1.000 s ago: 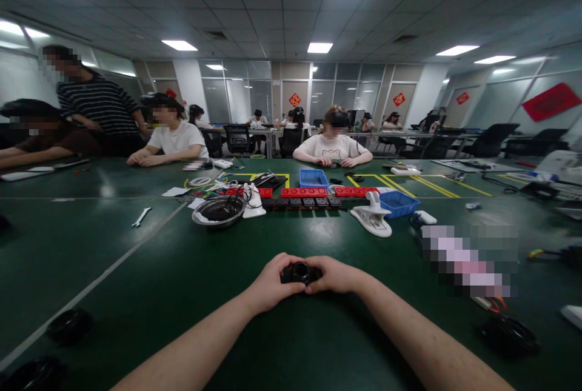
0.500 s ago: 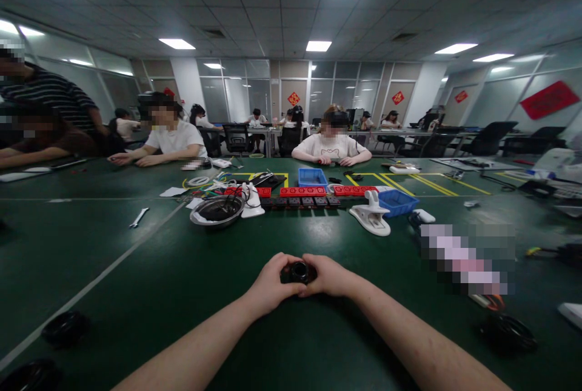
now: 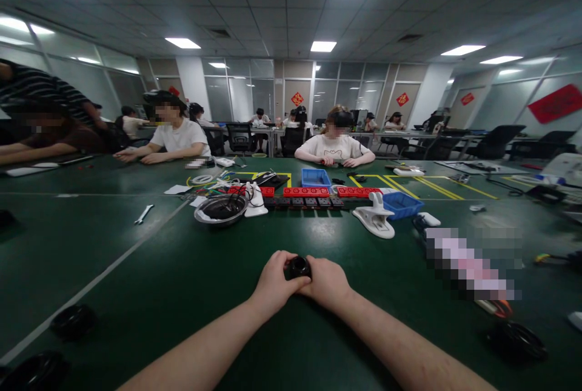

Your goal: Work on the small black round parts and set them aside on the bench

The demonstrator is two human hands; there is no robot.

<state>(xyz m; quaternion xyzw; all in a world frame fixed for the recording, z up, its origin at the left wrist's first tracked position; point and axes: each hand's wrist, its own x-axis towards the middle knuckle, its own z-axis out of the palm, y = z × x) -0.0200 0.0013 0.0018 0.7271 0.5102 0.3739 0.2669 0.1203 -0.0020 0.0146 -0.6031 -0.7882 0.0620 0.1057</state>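
Note:
Both of my hands meet over the green table, around a small black round part with a hole in its top (image 3: 299,266). My left hand (image 3: 274,285) grips it from the left, fingers curled behind and the thumb stretched across the front. On the other side my right hand (image 3: 328,282) is closed against the part, its fingertips mostly hidden behind it. The lower portion of the part is covered by my hands, so its full shape cannot be made out.
Black round parts lie at lower left (image 3: 73,322) and lower right (image 3: 518,342). Ahead are a metal bowl (image 3: 220,212), a white clip base (image 3: 376,218), red socket strips (image 3: 305,192) and blue bins (image 3: 402,204). A wrench (image 3: 144,214) lies left. A person sits opposite (image 3: 335,145).
My right hand has turned and closed more around the black part, and its thumb has moved from the front. Less of the part's left side shows. The view has shifted slightly.

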